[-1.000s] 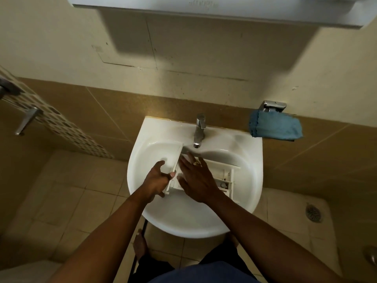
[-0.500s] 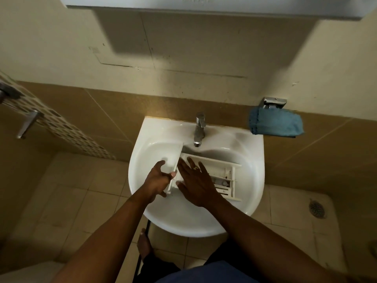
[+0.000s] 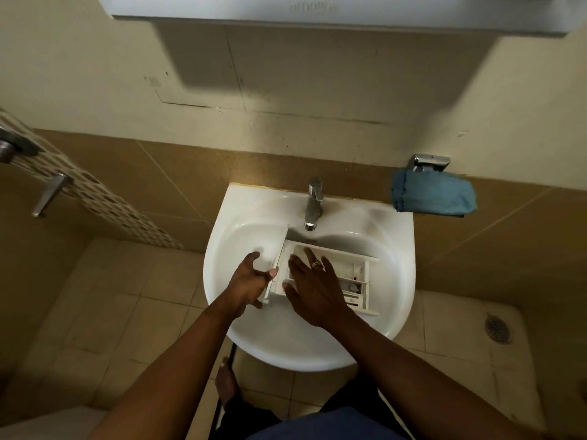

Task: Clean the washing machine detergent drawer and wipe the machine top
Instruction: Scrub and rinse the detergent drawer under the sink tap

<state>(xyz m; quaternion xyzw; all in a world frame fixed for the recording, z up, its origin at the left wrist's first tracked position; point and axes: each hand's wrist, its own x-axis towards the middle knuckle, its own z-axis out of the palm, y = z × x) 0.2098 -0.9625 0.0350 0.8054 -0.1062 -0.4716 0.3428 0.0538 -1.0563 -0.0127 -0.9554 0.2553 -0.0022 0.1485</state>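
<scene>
The white detergent drawer (image 3: 355, 274) lies across the bowl of the white sink (image 3: 394, 281), its front panel at the left. My left hand (image 3: 247, 281) grips that front panel, thumb on the inner side and fingers round the outside. My right hand (image 3: 313, 287), with a ring on one finger, lies flat with spread fingers inside the drawer's left compartment. The drawer's right compartments show past my knuckles.
A chrome tap (image 3: 313, 203) stands at the sink's back, over the drawer's far edge. A folded blue cloth (image 3: 433, 196) hangs on a metal holder right of the sink. A floor drain (image 3: 498, 328) sits at the right. A white cabinet edge (image 3: 317, 17) runs overhead.
My right hand has slid slightly back and forth inside the drawer's left compartment. The left hand keeps its hold on the front panel.
</scene>
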